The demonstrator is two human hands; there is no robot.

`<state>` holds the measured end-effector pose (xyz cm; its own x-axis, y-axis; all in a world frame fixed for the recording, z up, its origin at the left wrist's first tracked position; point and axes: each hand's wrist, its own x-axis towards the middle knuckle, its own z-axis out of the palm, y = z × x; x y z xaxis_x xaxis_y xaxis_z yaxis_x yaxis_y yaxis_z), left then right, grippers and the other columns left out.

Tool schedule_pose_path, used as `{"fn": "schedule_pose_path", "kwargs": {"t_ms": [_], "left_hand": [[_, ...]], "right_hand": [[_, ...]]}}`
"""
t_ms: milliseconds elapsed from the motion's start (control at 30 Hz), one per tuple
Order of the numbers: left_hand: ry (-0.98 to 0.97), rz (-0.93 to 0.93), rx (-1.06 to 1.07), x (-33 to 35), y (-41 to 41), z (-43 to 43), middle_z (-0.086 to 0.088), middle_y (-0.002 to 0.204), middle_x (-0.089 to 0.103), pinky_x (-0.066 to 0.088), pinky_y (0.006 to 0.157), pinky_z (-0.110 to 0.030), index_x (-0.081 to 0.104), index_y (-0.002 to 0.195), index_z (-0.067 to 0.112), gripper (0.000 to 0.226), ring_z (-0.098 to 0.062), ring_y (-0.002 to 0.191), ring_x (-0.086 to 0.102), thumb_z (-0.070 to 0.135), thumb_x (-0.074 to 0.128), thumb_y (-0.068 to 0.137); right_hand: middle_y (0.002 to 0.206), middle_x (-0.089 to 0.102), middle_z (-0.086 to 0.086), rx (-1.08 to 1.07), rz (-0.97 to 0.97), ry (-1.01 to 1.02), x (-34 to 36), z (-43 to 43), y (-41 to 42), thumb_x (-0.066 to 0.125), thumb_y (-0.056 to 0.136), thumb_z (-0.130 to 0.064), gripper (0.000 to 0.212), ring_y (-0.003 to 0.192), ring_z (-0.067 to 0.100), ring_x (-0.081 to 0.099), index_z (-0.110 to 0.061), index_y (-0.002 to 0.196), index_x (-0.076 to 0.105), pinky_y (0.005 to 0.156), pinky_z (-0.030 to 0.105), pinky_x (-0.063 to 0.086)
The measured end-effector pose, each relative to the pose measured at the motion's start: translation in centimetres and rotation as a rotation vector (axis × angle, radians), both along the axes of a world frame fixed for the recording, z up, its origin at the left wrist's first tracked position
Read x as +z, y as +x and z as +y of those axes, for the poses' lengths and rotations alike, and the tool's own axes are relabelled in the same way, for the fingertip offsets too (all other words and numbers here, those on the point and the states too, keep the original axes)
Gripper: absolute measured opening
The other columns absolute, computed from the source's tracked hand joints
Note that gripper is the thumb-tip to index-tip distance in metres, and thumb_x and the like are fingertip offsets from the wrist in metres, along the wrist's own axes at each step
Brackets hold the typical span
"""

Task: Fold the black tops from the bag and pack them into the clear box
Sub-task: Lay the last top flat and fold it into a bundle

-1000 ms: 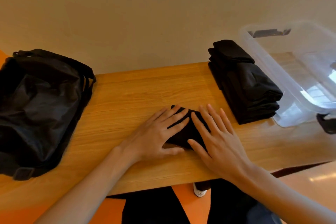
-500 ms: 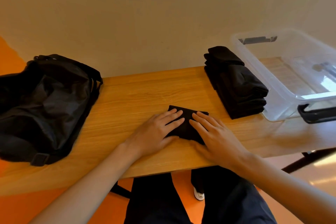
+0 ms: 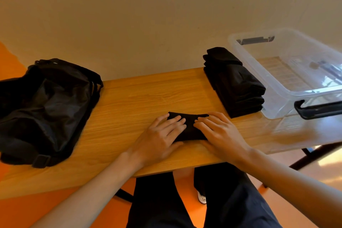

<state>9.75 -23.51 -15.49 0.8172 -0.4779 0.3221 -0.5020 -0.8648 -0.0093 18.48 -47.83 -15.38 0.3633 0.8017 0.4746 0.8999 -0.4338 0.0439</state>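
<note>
A small folded black top point(image 3: 188, 126) lies in the middle of the wooden table point(image 3: 133, 102). My left hand point(image 3: 161, 137) rests on its left half and my right hand point(image 3: 218, 133) on its right half; the fingers of both look nearly straight and press down on the cloth. A stack of several folded black tops point(image 3: 235, 83) stands to the right, beside the clear box point(image 3: 288, 72), which has black handles and no tops in it. The black bag point(image 3: 42, 105) sits slumped at the table's left end.
A beige wall runs right behind the table. The table's front edge is just below my wrists, with my dark trousers point(image 3: 203, 205) and an orange floor point(image 3: 18, 213) under it. A black table leg point(image 3: 314, 155) shows at the lower right.
Both hands have slid outward on the folded top, leaving more cloth showing between them. The view has tilted upward, showing more wall.
</note>
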Motion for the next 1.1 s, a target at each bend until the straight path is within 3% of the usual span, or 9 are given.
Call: {"fn": "schedule_pose_path", "kwargs": {"t_ms": [100,167,233,433,567,700,833,933,1100], "left_hand": [[-0.102,0.009,-0.011,-0.1,0.7,0.4,-0.008,0.147,0.057,0.035,0.120,-0.045,0.052,0.145,0.006,0.056,-0.022,0.143,0.047,0.017,0.072,0.094],[-0.187,-0.001,0.009,0.1,1.8,0.3,-0.009,0.138,0.064,0.041,0.115,-0.046,0.060,0.137,0.004,0.066,-0.024,0.135,0.055,-0.011,0.074,0.075],[-0.275,0.015,0.032,0.6,2.9,0.3,-0.010,0.129,0.069,0.049,0.108,-0.049,0.065,0.131,0.004,0.070,-0.027,0.124,0.063,-0.021,0.071,0.066],[-0.354,-0.004,-0.074,4.2,8.1,-0.6,0.000,0.114,0.074,0.055,0.082,-0.038,0.070,0.120,0.012,0.033,-0.018,0.104,0.070,0.002,0.069,0.089],[-0.378,-0.037,-0.117,7.2,13.3,-2.0,0.001,0.108,0.074,0.054,0.084,-0.030,0.071,0.117,0.012,0.026,-0.016,0.100,0.070,0.008,0.072,0.092],[-0.472,-0.173,-0.096,10.3,19.2,-4.1,-0.004,0.107,0.073,0.054,0.082,-0.026,0.068,0.115,0.014,0.031,-0.021,0.099,0.070,0.001,0.075,0.088],[-0.646,-0.127,-0.146,10.3,23.0,-6.8,-0.010,0.134,0.063,0.054,0.103,-0.038,0.051,0.118,0.023,0.043,-0.023,0.128,0.060,-0.004,0.069,0.090],[-0.477,0.012,-0.179,7.3,24.5,-7.3,-0.006,0.155,0.048,0.042,0.115,-0.041,0.055,0.141,0.015,0.054,-0.018,0.146,0.040,-0.003,0.068,0.091],[-0.178,-0.137,-0.279,4.7,25.2,-7.7,-0.011,0.157,0.046,0.040,0.114,-0.050,0.056,0.145,0.013,0.055,-0.031,0.147,0.039,0.002,0.070,0.093]], "right_hand": [[0.107,0.073,0.004,0.021,0.034,0.037,1.2,-0.3,0.5,0.080,0.082,-0.024,0.037,0.099,0.022,0.071,-0.009,0.114,0.069,0.090,0.038,0.054],[0.105,0.073,0.002,0.026,0.076,0.039,2.1,-0.4,1.0,0.068,0.088,-0.028,0.031,0.096,0.020,0.071,-0.010,0.114,0.068,0.085,0.039,0.056],[0.103,0.072,-0.003,0.009,0.145,0.036,3.2,-0.5,1.4,0.059,0.091,-0.031,0.029,0.094,0.017,0.070,-0.014,0.114,0.067,0.081,0.038,0.056],[0.094,0.066,-0.013,-0.148,0.408,0.092,7.5,-1.4,4.3,0.059,0.090,-0.036,0.026,0.078,0.011,0.064,-0.023,0.112,0.065,0.062,0.030,0.055],[0.090,0.066,-0.014,-0.240,0.489,0.166,11.1,-2.3,7.3,0.068,0.091,-0.030,0.023,0.074,0.003,0.063,-0.024,0.113,0.067,0.063,0.029,0.055],[0.088,0.063,-0.014,-0.299,0.385,0.322,14.7,-3.8,10.7,0.070,0.091,-0.024,0.021,0.074,0.001,0.060,-0.022,0.112,0.068,0.066,0.026,0.053],[0.094,0.068,0.003,-0.339,-0.035,0.293,14.2,-4.6,12.4,0.067,0.092,-0.015,0.018,0.086,0.020,0.064,-0.011,0.109,0.068,0.084,0.033,0.049],[0.094,0.069,0.006,-0.364,-0.122,0.119,11.4,-4.6,11.9,0.067,0.091,-0.021,0.016,0.089,0.025,0.067,-0.010,0.103,0.068,0.091,0.039,0.050],[0.085,0.066,0.004,-0.456,-0.160,0.042,8.7,-4.7,10.4,0.075,0.086,-0.018,0.013,0.081,0.024,0.066,-0.013,0.092,0.064,0.091,0.041,0.048]]}}
